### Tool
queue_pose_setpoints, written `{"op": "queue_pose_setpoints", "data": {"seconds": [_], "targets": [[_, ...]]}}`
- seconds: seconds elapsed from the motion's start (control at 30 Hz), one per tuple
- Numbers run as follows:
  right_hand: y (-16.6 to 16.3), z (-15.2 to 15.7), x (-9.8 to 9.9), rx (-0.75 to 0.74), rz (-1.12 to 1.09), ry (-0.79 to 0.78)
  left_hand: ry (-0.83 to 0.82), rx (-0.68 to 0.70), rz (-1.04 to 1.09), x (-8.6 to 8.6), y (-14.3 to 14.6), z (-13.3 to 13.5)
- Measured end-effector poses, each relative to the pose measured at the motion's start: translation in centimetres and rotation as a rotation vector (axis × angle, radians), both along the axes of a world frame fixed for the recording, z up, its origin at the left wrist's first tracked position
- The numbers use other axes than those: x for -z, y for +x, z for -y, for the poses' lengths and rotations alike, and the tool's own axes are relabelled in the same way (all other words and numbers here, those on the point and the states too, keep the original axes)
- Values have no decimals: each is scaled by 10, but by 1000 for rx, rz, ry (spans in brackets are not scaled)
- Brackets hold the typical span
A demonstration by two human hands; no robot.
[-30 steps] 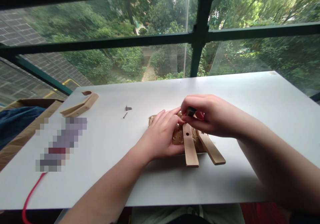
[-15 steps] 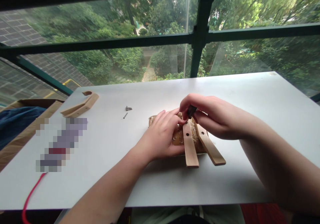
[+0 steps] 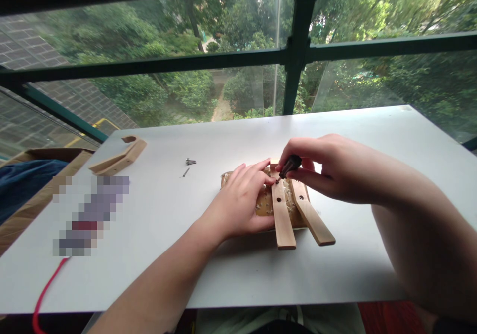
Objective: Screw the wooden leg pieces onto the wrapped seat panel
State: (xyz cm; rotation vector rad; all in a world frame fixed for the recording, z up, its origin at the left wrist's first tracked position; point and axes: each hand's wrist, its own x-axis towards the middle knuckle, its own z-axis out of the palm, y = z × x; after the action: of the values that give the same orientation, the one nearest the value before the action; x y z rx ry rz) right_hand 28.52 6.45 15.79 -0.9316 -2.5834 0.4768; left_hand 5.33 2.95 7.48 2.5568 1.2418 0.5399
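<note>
My right hand (image 3: 316,167) is closed around a small screwdriver (image 3: 290,165) with a dark handle. Its shaft slants down to the upper hole of a pale wooden strip (image 3: 284,224), where a screw head seems to be. Under the strip is a brown block (image 3: 264,207) that looks wrapped in clear film or tape. Spread across the block's left side, my left hand (image 3: 244,197) grips it, with the thumb at the near edge and a fingertip beside the screwdriver's tip. A second wooden strip (image 3: 316,222), bent and with a hole, lies on the block to the right.
Several screws (image 3: 191,161) lie in a bunch on the white table (image 3: 156,254), with a single screw (image 3: 185,172) nearby. Farther left are a curved wooden piece (image 3: 121,157) and a blurred-out item with a red cord (image 3: 44,294). A cardboard box (image 3: 80,160) stands beyond the left edge.
My right hand has shifted slightly right and tilted the screwdriver, so more of its handle and shaft shows. The left hand, block and strips stay in place.
</note>
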Motion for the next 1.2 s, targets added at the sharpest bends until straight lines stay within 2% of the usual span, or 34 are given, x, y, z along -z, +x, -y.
{"op": "queue_pose_setpoints", "data": {"seconds": [0.17, 0.3, 0.5, 0.73, 0.93, 1.2], "targets": [[-12, -1, 10, 52, -80, 93, -5, -4, 5, 0, 0, -1], [-21, -2, 19, 92, -152, 82, -7, -14, 9, -2, 1, 0], [-22, -4, 25, -40, -278, 45, -5, -13, 31, -4, 3, 0], [-12, 0, 11, -186, -151, -105, 11, 1, 17, -2, 2, -1], [-5, 2, 3, -48, -85, -88, 2, 3, 16, 0, 1, -1], [-4, 1, 0, -18, -12, -11, 0, 0, 1, 0, 1, -1]]}}
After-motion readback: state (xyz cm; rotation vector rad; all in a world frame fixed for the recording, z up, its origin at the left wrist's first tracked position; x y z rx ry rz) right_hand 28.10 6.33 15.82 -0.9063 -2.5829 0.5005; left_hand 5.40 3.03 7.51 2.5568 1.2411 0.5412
